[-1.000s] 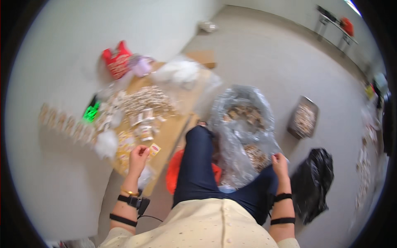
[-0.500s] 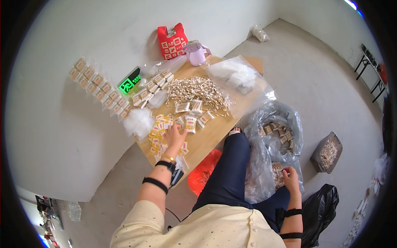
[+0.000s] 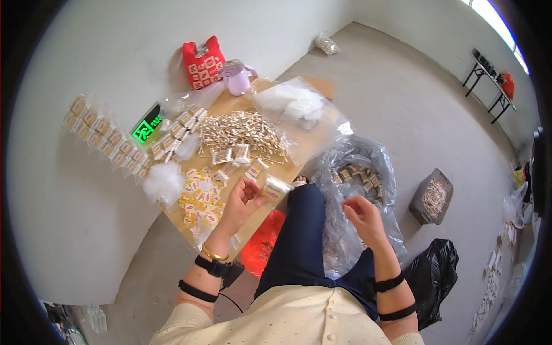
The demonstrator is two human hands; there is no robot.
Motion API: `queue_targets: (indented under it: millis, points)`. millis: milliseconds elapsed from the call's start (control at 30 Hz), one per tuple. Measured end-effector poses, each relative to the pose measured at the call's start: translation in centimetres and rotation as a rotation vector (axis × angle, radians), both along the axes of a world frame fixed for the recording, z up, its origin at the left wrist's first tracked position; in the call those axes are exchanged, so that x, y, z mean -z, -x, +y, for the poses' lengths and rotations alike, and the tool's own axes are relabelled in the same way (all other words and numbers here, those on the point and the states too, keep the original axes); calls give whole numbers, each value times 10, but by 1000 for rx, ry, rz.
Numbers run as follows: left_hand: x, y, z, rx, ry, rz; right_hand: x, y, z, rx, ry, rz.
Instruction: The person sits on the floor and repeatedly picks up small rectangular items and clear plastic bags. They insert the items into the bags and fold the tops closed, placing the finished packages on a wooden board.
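My left hand [image 3: 244, 204] is closed on one edge of a clear packet of cotton swabs [image 3: 276, 188], held above the table's near right edge. My right hand [image 3: 365, 218], slightly blurred, hovers over a big clear plastic bag [image 3: 376, 152] with small packed bundles inside. Its fingers are half bent and apart, with nothing seen in them. Below the left hand lie many yellow and white printed cards [image 3: 201, 198]. Just beyond the held packet, another swab packet [image 3: 255, 170] rests on the table. Two bundles of swabs [image 3: 241, 154] lie near a large loose swab heap [image 3: 241, 131].
Stacked swab packs [image 3: 106, 135] line the table's left side beside a green lit sign [image 3: 146, 125]. A lilac jug [image 3: 236, 80] and red bag [image 3: 203, 63] stand at the back. A grey bin of swabs [image 3: 432, 197] and a black bag [image 3: 434, 276] sit on the floor.
My left hand has picked up a swab packet from the table and moved it right. My right hand has risen forward and left from beside my thigh. The view has shifted right.
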State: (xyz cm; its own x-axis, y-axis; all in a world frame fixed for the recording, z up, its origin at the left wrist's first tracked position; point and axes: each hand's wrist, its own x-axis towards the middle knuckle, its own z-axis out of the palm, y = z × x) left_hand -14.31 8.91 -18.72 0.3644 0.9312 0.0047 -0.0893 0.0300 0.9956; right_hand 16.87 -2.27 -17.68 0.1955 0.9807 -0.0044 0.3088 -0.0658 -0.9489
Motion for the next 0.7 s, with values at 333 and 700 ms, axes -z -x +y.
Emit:
queue_targets:
  millis: [333, 700]
  points:
    - [-69, -67, -44, 44, -407, 273, -88, 33, 1, -161, -217, -48]
    - [-89, -138, -85, 226, -474, 118, -99, 18, -46, 76, -404, -118]
